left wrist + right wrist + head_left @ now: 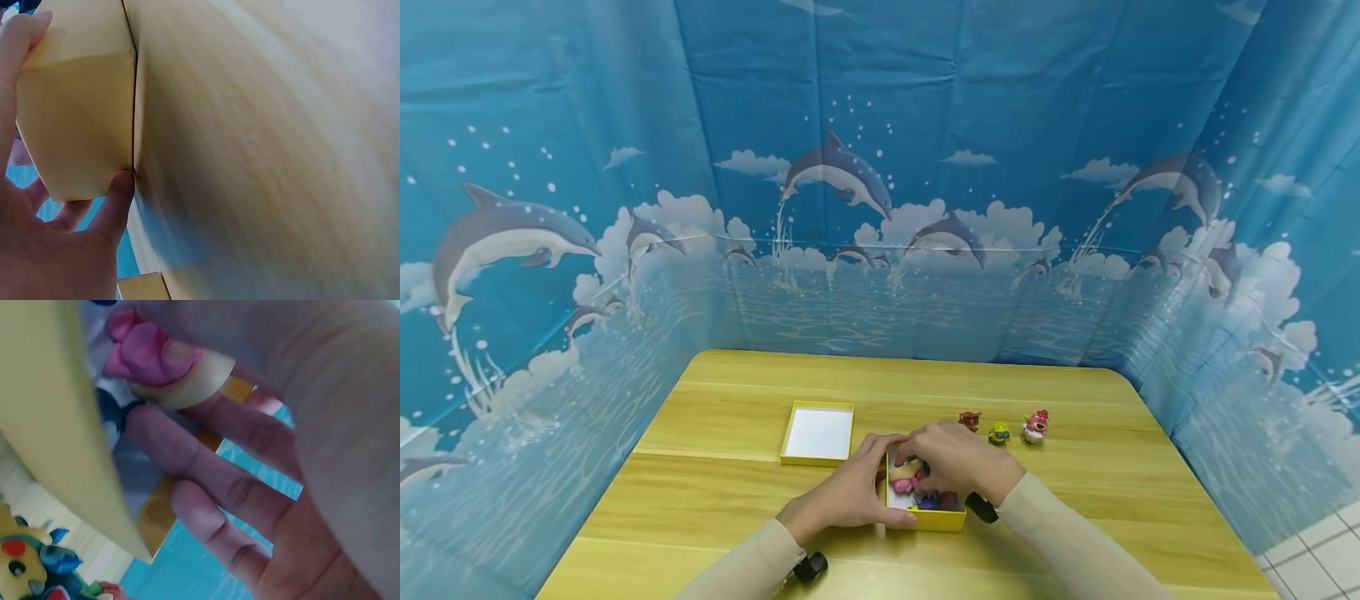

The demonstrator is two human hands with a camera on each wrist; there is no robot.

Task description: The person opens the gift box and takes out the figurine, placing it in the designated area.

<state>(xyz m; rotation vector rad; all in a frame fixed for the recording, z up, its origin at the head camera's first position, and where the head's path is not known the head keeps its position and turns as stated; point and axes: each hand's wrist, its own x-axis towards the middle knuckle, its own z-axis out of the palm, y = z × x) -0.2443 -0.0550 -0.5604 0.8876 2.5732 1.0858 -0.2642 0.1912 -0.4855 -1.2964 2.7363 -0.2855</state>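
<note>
My left hand (pixel 853 493) grips the yellow box (pixel 936 522), its lid (pixel 818 433) off; my right hand (pixel 953 457), fingers part-curled, pinches the pink figurine (pixel 904 484) inside. Three figurines (pixel 999 433) stand out; other figurines (pixel 929 502) lie boxed.

A screened booth: dolphin curtains (pixel 895 67) behind and beside a table (pixel 700 492).

Wood-grain table (pixel 700 500), far corners rounded. Box (pixel 932 522) seated flat, open side up, near middle of near half. Lid (pixel 820 433) laid hollow side up, left of box, gap left between. Beyond box, to right: red figure (pixel 970 419), yellow figure (pixel 999 433), pink figure (pixel 1036 427) spaced apart, pink placed rightmost.
</note>
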